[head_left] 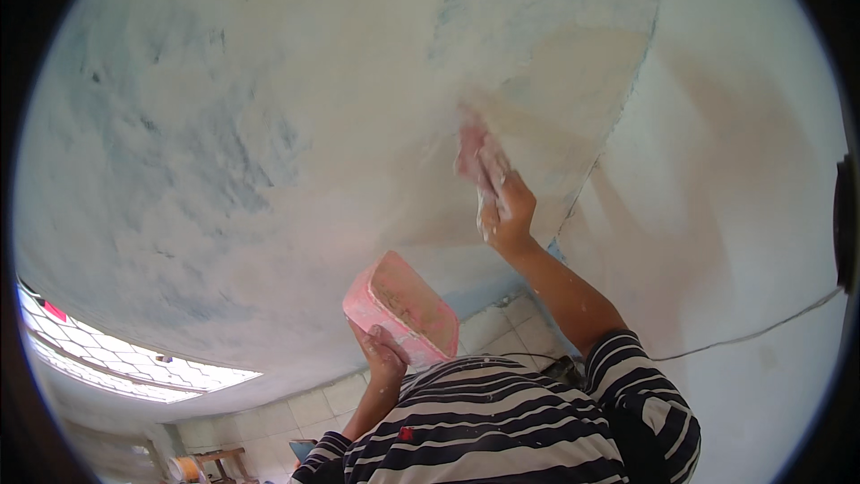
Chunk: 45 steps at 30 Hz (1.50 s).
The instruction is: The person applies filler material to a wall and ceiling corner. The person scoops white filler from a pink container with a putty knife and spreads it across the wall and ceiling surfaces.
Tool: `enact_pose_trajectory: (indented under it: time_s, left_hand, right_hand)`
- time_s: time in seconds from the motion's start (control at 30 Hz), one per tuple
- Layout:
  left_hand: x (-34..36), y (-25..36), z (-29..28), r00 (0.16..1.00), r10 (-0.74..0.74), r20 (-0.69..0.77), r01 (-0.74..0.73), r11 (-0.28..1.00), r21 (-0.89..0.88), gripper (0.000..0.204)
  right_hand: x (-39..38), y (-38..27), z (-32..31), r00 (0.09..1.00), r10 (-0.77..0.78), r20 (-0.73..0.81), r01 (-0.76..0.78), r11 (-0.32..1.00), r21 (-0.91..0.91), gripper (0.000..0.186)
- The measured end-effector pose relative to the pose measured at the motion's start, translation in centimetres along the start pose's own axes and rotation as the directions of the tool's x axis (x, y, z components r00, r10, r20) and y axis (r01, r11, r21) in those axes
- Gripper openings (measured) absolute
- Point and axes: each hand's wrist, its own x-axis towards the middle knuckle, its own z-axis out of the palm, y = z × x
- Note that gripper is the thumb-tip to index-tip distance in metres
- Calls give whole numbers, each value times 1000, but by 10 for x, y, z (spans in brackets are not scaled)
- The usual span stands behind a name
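My left hand [387, 358] grips a pink rectangular plastic tub [367, 298] from beneath and its near side. Greyish paste [414, 306] coats the tub's inside, and pale smears mark its rim. My raised right hand [509, 215], spotted with white paste, is closed round a reddish flat spreading tool [472, 148]. The tool's far end is blurred against the wall [349, 143], so its exact shape and contact are hard to make out. That wall carries patchy whitish paste, with blue-grey areas showing through on the left and at the top.
A second pale wall [752, 215] meets the first at a rough corner line on the right. A thin cable [752, 338] runs across it to a dark object [844, 224]. At lower left are a grilled window [116, 358] and a wooden stool [219, 462]; light tiles [309, 408] lie below.
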Motion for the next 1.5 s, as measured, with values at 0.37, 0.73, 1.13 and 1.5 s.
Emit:
enact_pose_trajectory:
  time_s: [0.37,0.73,1.13,1.5]
  left_hand:
    - [3,-14,-14,998,38,50,-38,999,-2,71]
    - [5,1,-19,993,-94,69,87,991,98,70]
    - [5,-2,-21,993,-65,103,65,998,0,68]
    - [-5,5,-14,974,-222,39,221,975,35,64]
  right_hand:
    - [29,70,-41,818,486,-309,-487,870,79,34]
    - [-35,22,-39,928,371,-29,-334,865,374,23]
    - [-4,25,-17,927,357,-116,-358,933,12,42]
    - [51,58,-73,689,682,-245,-548,711,440,27]
